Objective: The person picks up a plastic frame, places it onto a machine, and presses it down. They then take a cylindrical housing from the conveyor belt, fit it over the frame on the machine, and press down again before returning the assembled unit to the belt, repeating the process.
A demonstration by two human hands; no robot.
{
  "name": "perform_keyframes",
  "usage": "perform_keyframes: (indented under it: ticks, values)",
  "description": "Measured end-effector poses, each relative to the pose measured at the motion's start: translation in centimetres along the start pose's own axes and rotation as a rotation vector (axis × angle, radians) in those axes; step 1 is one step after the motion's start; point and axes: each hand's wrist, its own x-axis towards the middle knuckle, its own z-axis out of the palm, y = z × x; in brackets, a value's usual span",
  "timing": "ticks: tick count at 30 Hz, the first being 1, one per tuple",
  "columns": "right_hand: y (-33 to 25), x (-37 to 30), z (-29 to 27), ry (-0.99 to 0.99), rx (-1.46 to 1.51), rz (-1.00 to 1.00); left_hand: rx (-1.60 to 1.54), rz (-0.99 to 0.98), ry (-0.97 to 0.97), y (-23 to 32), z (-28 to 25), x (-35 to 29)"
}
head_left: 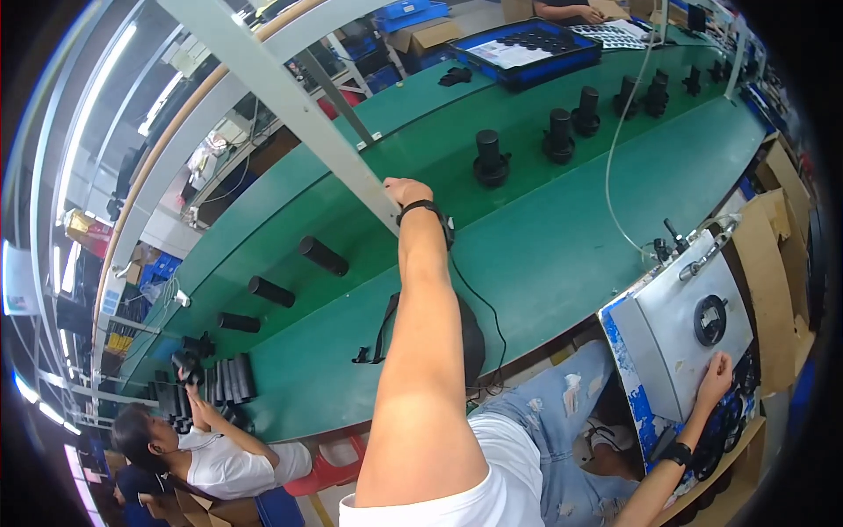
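My left hand (410, 191) stretches far forward over the green conveyor belt (452, 189), next to a slanted metal post (351, 167). Its fingers are curled and partly hidden, so whatever they hold does not show. At the right, my right hand (718, 376) rests by the edge of a silver metal fixture (645, 329), its fingers loosely bent with nothing visible in them. A black round part (709, 320) sits in the fixture's face, just above that hand. On the fixture's upper end there is a toggle clamp (702, 259).
Black cylinders on round bases (490, 158) stand along the belt to the right; plain black cylinders (323, 256) lie to the left. A co-worker (228, 461) at the lower left handles a black part. A blue tray (527, 53) stands across the belt. Cardboard (764, 272) borders the fixture.
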Motion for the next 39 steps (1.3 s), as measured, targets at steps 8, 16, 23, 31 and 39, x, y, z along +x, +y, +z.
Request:
perform_keyframes:
  ticks: [8,16,23,31,39]
  values:
    - [0.1,-0.4,1.1,0.044,0.04,0.009,-0.182,0.789,0.004,0.4,-9.3,-9.9]
    - [-20.5,-4.1,2.4,-0.522,1.044,0.112,-0.244,2.568,-0.768,8.8,-12.4,-31.0]
    - [-24.9,-5.7,-0.7,-0.56,1.523,0.159,-1.208,2.254,-0.975,13.3,-7.0,-39.3]
    - [-19.5,-5.5,-2.0,-0.171,1.45,0.013,-1.155,1.772,-1.522,12.1,7.6,-43.2]
    - [-17.6,-1.4,-6.4,-0.093,1.342,-0.248,-0.947,1.928,-0.849,16.4,6.2,-40.6]
